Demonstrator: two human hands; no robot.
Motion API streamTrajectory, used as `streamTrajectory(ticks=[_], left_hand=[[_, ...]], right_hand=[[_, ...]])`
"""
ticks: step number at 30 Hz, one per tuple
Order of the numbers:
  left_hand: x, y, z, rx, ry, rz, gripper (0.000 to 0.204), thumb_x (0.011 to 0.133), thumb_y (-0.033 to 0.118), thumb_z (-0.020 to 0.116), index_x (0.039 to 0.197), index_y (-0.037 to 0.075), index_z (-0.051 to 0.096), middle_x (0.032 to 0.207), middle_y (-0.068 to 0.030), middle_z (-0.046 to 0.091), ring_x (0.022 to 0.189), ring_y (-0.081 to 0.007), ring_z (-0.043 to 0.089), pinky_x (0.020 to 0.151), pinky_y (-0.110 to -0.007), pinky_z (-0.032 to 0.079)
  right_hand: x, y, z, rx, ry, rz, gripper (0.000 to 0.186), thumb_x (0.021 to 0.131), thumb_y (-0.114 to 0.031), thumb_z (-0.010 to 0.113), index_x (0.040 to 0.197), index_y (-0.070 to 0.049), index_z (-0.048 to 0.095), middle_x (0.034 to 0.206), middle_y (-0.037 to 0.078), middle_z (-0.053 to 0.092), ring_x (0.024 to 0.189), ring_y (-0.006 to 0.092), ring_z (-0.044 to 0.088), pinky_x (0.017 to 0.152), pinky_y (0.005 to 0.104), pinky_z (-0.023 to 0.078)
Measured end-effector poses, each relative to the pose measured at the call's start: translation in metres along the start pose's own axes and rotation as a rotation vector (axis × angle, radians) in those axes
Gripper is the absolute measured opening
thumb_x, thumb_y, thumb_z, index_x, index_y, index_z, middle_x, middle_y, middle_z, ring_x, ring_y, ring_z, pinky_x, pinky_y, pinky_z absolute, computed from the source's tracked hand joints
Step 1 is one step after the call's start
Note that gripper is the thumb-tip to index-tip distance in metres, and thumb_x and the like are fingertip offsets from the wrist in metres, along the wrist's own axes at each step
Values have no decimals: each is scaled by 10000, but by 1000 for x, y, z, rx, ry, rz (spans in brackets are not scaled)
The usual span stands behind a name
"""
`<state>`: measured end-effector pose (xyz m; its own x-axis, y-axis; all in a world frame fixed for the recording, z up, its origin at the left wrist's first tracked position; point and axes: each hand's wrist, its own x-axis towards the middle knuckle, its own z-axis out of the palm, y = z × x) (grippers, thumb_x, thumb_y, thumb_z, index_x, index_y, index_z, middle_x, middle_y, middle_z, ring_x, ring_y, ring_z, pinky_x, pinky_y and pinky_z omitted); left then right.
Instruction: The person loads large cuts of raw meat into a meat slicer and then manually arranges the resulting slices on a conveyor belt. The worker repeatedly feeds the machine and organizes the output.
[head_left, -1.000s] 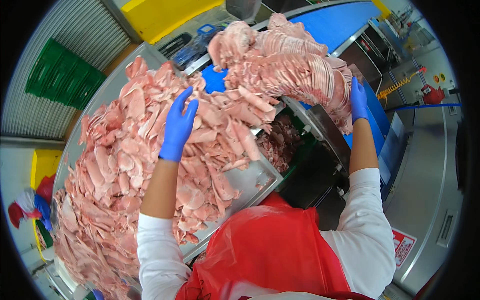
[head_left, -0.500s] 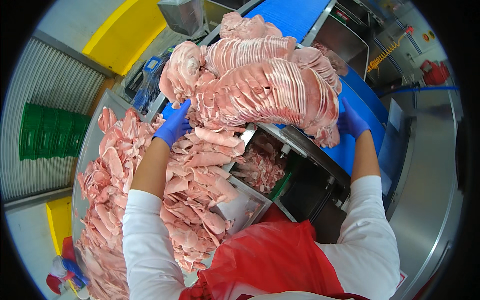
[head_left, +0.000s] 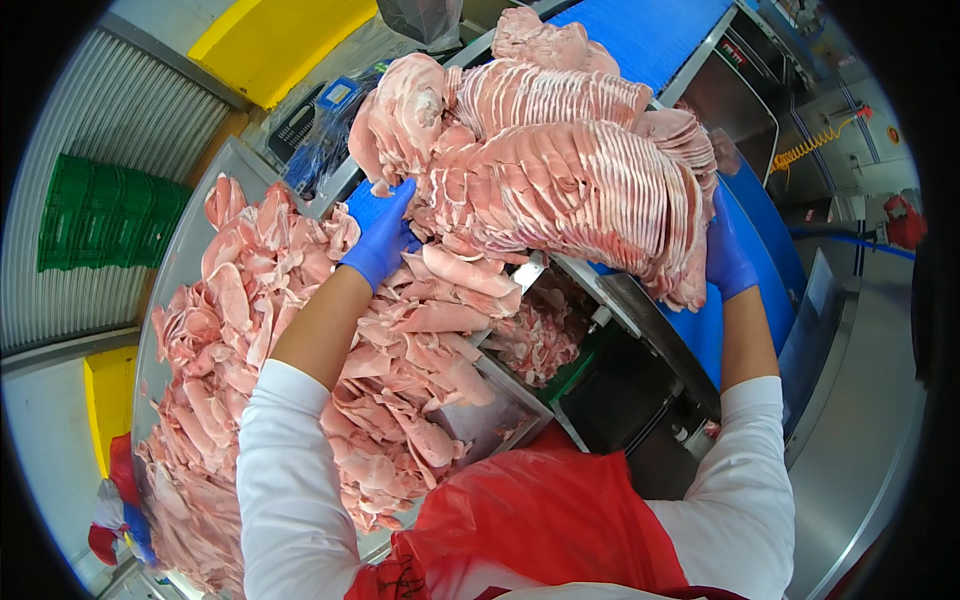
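A big armful of sliced pink meat (head_left: 560, 160) sits clamped between the two gloved hands: the left hand (head_left: 380, 238) grips its near-left edge, the right hand (head_left: 726, 252) its far end. Below the left hand lies a tray (head_left: 175, 270) heaped with meat slices (head_left: 300, 400); a blue conveyor (head_left: 750, 215) runs under the right hand.

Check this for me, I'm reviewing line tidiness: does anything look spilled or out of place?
Yes. Some meat slices lie down in the gap below the blue belt, apart from the heap in the steel tray.
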<state>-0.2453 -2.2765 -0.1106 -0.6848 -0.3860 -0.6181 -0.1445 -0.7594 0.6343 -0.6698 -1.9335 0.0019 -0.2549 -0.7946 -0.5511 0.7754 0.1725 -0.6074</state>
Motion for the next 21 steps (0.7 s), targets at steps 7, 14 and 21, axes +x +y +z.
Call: streamTrajectory(ticks=[7,14,21], left_hand=[[-5,-4,40,-224,-123,78,620,1026,463,602,1527,138,433,1476,-99,566,1323,-279,577,1134,-457,465],[3,-2,39,-191,-198,30,649,975,391,683,1521,120,459,1454,-131,584,1299,-293,595,1099,-448,489],[11,2,35,-21,-219,299,480,980,227,663,1417,72,538,1319,-120,667,1172,-249,670,1024,-411,545]], right_hand=[[23,1,-2,-210,146,32,608,1054,-430,563,1523,-53,480,1501,108,551,1348,235,546,1140,357,425],[51,-7,5,-426,153,-85,580,1013,-298,656,1509,-52,481,1453,111,581,1278,236,599,1090,369,477],[74,-9,-14,-437,11,-134,607,1002,-339,642,1510,-52,477,1459,134,572,1288,279,587,1107,419,468]])
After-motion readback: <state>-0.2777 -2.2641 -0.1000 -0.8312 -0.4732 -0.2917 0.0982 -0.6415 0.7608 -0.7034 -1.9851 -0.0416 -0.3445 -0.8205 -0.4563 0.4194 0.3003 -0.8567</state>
